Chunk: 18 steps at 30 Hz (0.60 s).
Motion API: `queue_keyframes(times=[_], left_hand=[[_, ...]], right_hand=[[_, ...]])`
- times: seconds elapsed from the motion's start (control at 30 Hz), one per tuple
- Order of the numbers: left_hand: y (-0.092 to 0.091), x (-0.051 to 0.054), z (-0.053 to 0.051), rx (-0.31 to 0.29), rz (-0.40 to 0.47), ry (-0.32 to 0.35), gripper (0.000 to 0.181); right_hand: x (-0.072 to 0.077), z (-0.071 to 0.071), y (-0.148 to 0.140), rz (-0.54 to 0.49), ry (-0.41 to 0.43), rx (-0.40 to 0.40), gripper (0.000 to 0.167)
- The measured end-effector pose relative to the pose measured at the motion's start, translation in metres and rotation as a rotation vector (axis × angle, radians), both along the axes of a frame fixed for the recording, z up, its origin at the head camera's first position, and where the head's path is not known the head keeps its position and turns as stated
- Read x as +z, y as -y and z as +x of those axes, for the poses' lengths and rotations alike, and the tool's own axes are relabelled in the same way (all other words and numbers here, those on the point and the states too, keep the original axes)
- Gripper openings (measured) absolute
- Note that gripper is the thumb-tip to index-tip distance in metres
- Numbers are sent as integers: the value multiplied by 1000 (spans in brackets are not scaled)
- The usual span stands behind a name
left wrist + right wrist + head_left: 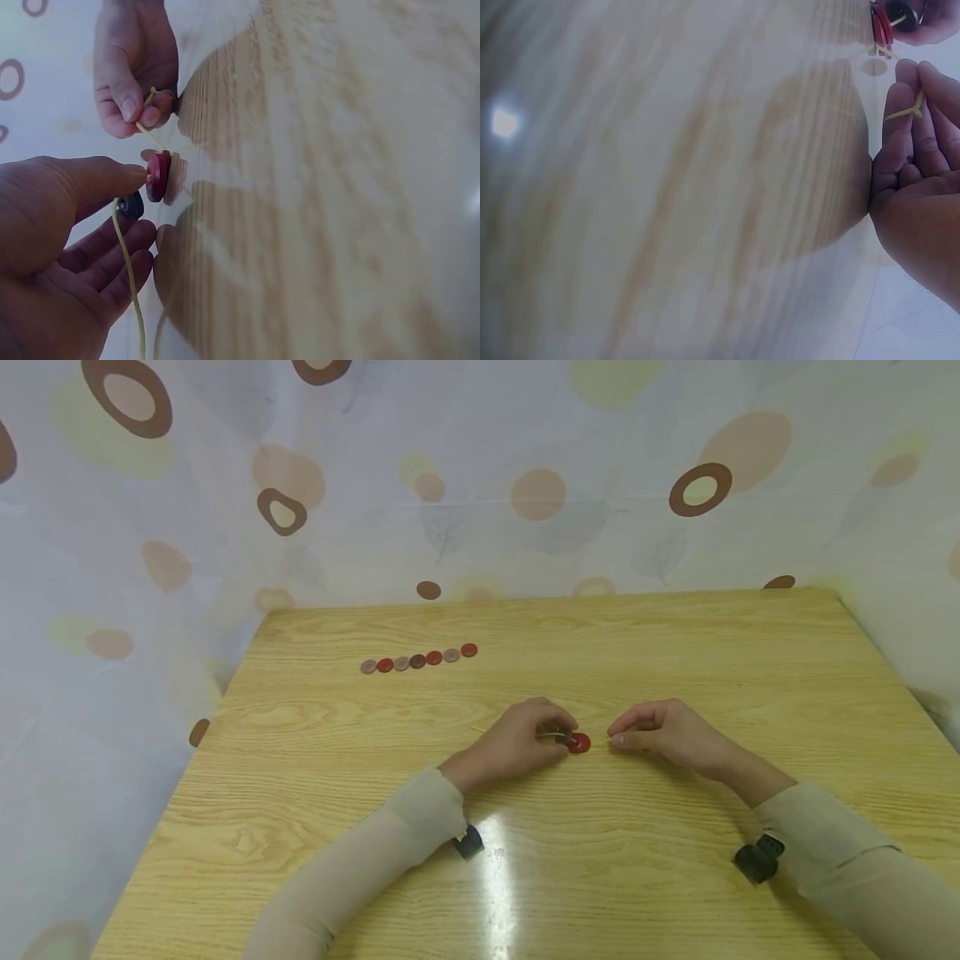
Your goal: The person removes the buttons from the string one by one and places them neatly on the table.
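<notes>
A red button (581,743) stands on edge on a yellow cord (127,259) in the left wrist view. My left hand (525,739) has its thumb tip at this button, and the index finger is mostly hidden behind the thumb. Beside it on the cord, a dark button (131,205) sits between the thumb and the lower fingers. To the right, my right hand (671,739) pinches the cord near its knotted end. A short stretch of cord runs between the red button and those fingertips. The cord's other end trails left past my left hand.
Farther back on the wooden table (300,777), a slightly slanted row of several buttons (417,661) lies in red, pinkish-beige and dark brown. A patterned cloth (480,485) hangs behind the table and along its sides.
</notes>
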<state>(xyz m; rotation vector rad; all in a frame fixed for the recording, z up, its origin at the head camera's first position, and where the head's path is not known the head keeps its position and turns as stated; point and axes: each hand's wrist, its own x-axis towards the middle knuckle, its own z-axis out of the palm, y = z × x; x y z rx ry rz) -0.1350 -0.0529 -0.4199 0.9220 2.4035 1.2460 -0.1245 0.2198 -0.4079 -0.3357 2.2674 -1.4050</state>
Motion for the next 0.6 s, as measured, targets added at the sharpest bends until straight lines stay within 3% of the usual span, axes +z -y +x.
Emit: queue_keyframes(times=[0.43,0.6], left_hand=[[4,0,2,69,113,171,28],[5,0,3,81,127,193,28]], right_hand=[[1,0,0,21,-14,-2,27],[1,0,0,27,-13,-2,28]])
